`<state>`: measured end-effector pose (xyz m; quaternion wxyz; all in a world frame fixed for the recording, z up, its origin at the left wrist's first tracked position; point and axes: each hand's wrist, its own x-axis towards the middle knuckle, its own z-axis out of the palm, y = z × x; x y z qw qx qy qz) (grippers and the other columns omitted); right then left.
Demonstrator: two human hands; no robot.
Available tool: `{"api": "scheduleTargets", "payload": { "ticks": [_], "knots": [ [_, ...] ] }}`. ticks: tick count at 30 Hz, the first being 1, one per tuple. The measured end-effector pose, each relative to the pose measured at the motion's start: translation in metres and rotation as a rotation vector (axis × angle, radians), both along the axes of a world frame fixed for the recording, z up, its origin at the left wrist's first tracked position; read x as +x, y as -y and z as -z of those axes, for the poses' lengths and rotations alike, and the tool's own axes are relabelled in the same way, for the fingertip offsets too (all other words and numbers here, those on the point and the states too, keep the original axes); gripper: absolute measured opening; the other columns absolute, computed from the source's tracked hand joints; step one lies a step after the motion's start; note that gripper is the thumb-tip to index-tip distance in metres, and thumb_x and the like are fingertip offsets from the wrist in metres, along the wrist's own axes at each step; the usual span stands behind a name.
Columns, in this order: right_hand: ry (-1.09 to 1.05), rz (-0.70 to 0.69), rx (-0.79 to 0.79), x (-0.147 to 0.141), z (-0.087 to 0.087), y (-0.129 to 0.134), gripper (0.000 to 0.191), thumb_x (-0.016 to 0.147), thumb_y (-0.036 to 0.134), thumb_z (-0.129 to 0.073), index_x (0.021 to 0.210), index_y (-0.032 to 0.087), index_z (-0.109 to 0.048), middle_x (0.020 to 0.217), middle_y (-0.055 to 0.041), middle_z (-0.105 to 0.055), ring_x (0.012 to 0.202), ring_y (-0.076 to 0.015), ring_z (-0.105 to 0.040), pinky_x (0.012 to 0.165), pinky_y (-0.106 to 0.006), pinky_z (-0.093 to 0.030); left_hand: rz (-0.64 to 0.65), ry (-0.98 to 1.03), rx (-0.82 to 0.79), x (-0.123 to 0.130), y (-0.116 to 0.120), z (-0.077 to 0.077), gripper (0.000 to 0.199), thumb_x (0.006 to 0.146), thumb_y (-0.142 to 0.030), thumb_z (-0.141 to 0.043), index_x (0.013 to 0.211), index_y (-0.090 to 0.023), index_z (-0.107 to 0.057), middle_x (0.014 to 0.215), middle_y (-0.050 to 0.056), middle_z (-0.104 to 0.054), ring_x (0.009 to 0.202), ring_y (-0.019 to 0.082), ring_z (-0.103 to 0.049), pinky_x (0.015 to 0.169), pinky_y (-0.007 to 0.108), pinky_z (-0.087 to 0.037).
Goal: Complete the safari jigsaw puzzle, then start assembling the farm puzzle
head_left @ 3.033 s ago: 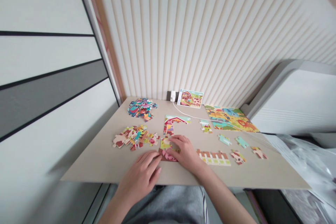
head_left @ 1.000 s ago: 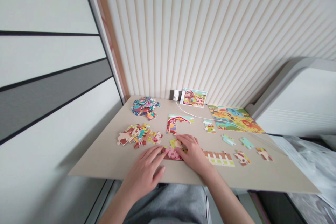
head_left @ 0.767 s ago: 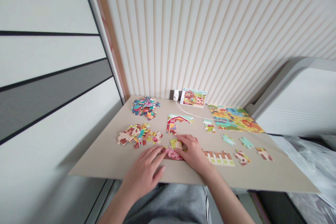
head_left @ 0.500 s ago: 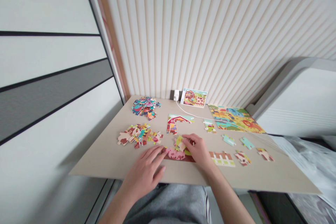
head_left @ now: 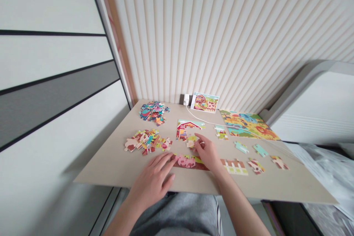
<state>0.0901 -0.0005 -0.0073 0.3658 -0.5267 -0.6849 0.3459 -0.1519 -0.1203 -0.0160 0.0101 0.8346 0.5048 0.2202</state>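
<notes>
My right hand [head_left: 208, 153] has its fingers at the right edge of a yellow-green and beige puzzle piece [head_left: 191, 141], holding it just below the joined barn pieces [head_left: 190, 124]. Some of its fingertips are hidden behind the hand. My left hand [head_left: 155, 175] lies palm down with fingers outstretched. Its fingertips touch the left end of the joined pink pig strip [head_left: 186, 161] near the table's front edge.
Mixed puzzle pieces [head_left: 148, 141] are heaped at left, a second pile [head_left: 153, 112] behind. A picture card [head_left: 205, 102] leans at the back by a white charger [head_left: 186, 99] and cable. Fence pieces [head_left: 235, 167], loose pieces [head_left: 260, 150] and an animal puzzle [head_left: 249, 123] occupy the right.
My right hand has moved the puzzle piece away from the pig strip, up towards the barn pieces. My left hand has stayed in place.
</notes>
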Motion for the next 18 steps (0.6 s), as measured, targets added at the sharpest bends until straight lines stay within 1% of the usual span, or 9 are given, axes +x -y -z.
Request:
{"api": "scheduleTargets", "payload": {
  "ticks": [4,8,13,18],
  "knots": [
    [0.141,0.028,0.067,-0.0019,0.0000,-0.0069,0.045,0.095,0.036,-0.053,0.133,0.019,-0.068,0.085,-0.0039,-0.074,0.068,-0.0168,-0.066,0.070,-0.030,-0.053,-0.004,-0.001,-0.005,-0.0001,0.0000,0.0009,0.053,0.099,-0.027,-0.054,0.152,-0.025,-0.049,0.153,0.009,-0.053,0.140,0.029,-0.050,0.116,0.050,-0.047],
    [0.224,0.028,0.080,-0.0011,0.0014,-0.0099,0.045,0.093,0.033,-0.054,0.132,0.018,-0.069,0.089,-0.0054,-0.076,0.072,-0.0181,-0.066,0.077,-0.032,-0.053,-0.004,0.015,0.006,-0.0006,-0.0001,0.0011,0.053,0.098,-0.027,-0.054,0.151,-0.025,-0.050,0.152,0.009,-0.054,0.140,0.029,-0.050,0.116,0.050,-0.047],
    [0.244,0.002,0.086,0.0006,0.0037,-0.0107,0.045,0.093,0.032,-0.054,0.133,0.018,-0.069,0.091,-0.0052,-0.076,0.075,-0.0192,-0.067,0.080,-0.033,-0.052,0.000,0.032,0.010,-0.0003,-0.0004,-0.0002,0.053,0.098,-0.027,-0.055,0.151,-0.026,-0.051,0.151,0.008,-0.055,0.139,0.029,-0.051,0.116,0.049,-0.048],
    [0.227,0.006,0.080,0.0011,0.0044,-0.0101,0.045,0.094,0.033,-0.055,0.134,0.017,-0.068,0.092,-0.0054,-0.076,0.075,-0.0189,-0.067,0.079,-0.033,-0.052,-0.001,0.018,0.000,-0.0001,-0.0003,-0.0007,0.053,0.100,-0.028,-0.052,0.152,-0.025,-0.049,0.152,0.009,-0.054,0.141,0.029,-0.049,0.117,0.049,-0.046]
  ]
}}
